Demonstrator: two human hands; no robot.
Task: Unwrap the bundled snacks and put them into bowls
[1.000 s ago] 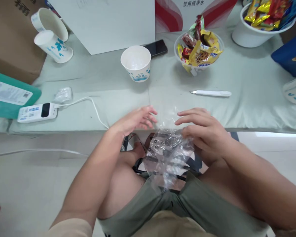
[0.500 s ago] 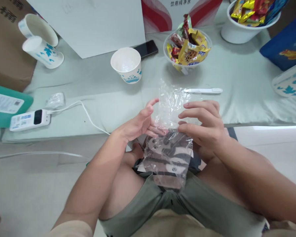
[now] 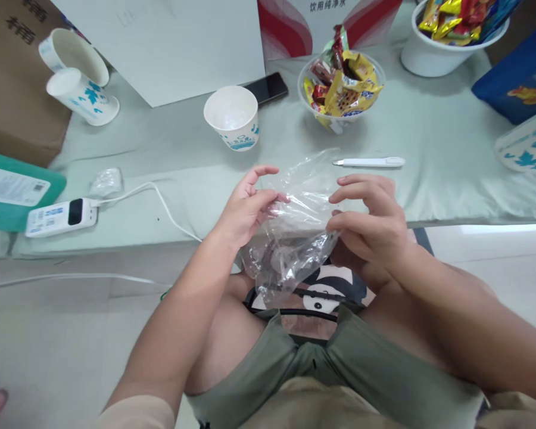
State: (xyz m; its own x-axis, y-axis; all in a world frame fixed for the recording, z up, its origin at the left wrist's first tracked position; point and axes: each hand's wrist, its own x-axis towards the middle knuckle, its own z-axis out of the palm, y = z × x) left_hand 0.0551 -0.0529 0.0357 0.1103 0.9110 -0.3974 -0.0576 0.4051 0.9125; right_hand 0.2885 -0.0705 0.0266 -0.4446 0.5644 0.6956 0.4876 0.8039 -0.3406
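Fingers of the left hand [image 3: 240, 215] and right hand [image 3: 376, 217], half-curled and parted, flank the clear plastic bag [image 3: 300, 214] about equally near; whether either pinches it I cannot tell. Its long axis slants away rightward over the table [image 3: 442, 185] edge, toward the white cutter [image 3: 373, 162].

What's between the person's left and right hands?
Clear bag, spread between left hand and right hand; shows in the head view.
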